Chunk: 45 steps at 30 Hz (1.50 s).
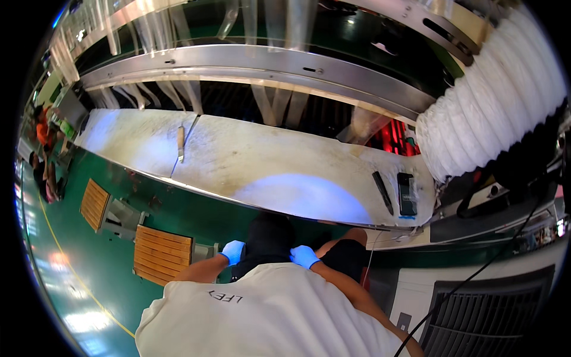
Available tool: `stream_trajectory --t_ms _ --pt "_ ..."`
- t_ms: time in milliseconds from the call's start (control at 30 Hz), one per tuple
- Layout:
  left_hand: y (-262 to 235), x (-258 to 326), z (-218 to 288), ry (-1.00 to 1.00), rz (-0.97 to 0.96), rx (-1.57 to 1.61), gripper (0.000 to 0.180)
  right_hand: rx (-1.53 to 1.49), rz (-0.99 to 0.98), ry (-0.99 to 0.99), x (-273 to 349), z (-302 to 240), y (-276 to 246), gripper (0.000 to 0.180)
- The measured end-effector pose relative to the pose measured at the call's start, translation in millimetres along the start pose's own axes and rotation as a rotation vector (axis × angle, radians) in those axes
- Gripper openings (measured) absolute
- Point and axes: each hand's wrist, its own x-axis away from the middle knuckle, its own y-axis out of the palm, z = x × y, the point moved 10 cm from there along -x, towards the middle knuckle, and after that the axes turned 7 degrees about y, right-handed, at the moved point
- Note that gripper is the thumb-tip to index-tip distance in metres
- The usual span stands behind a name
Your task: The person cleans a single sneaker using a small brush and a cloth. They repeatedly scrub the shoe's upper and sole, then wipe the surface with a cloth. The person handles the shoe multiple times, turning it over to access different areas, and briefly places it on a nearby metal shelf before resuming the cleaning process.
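Both of my hands are gloved in light blue and held low by my black shorts, away from the bench. My left hand [233,252] rests at the side of my lap, its fingers hard to make out. My right hand [304,256] lies on my other thigh with nothing visible in it. Ahead is a long, stained white work surface [267,157]. On it lie a light-handled tool [181,143] towards the left, a slim black tool [383,193] at the right and a black phone [407,194] beside that.
Clear plastic strips hang from a metal rail [256,68] behind the bench, above dark rollers. A ribbed white duct [493,95] bulges at the right, near a red glow. Wooden-slatted stools [162,254] stand on the green floor at left. Other people [44,137] are far left.
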Motion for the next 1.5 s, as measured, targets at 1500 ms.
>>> stream_trajectory --t_ms 1500 --pt "-276 -111 252 0.226 0.67 -0.073 0.032 0.626 1.033 -0.355 -108 -167 -739 0.02"
